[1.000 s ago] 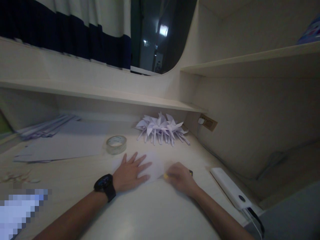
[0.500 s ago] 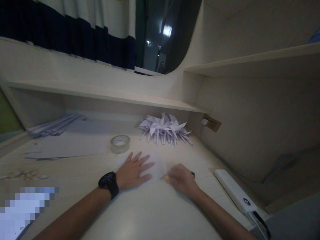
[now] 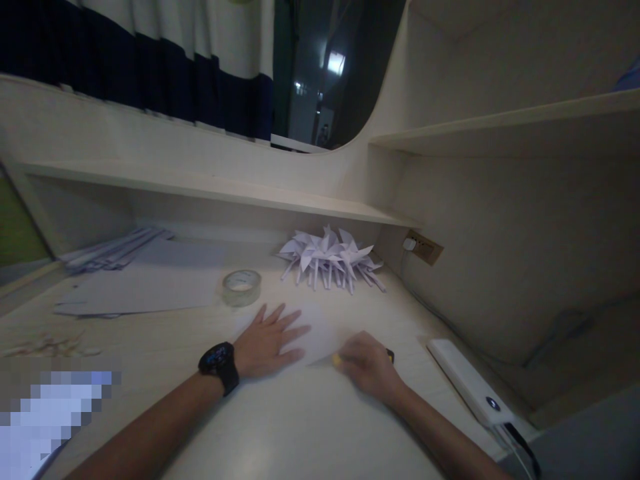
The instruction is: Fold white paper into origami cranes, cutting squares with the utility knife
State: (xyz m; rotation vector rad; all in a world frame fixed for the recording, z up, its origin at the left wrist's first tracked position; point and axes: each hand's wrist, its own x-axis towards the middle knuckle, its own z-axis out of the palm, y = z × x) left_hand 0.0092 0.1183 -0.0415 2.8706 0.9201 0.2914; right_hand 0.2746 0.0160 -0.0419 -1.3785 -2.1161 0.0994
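My left hand (image 3: 273,341), wearing a black watch (image 3: 219,365) at the wrist, lies flat with fingers spread on a white sheet of paper (image 3: 320,330). To its right, my right hand (image 3: 367,363) is closed around a yellow and black utility knife (image 3: 391,357). The thin blade points left along the paper's near edge, and most of the handle is hidden in my fist. A roll of clear tape (image 3: 242,288) lies just beyond my left hand. Behind the paper sits a cluster of white paper pinwheels (image 3: 327,257) with rolled paper sticks.
Sheets of white paper (image 3: 145,280) and folded paper strips (image 3: 117,252) lie at the back left. Small scraps (image 3: 50,345) sit at the left, near a blurred-out object (image 3: 50,420). A white power bank (image 3: 467,380) with cables rests at the right, below a wall socket (image 3: 424,247).
My right hand has shifted slightly towards me and right with the utility knife, and more of the blade shows. My left hand stays pressed on the paper.
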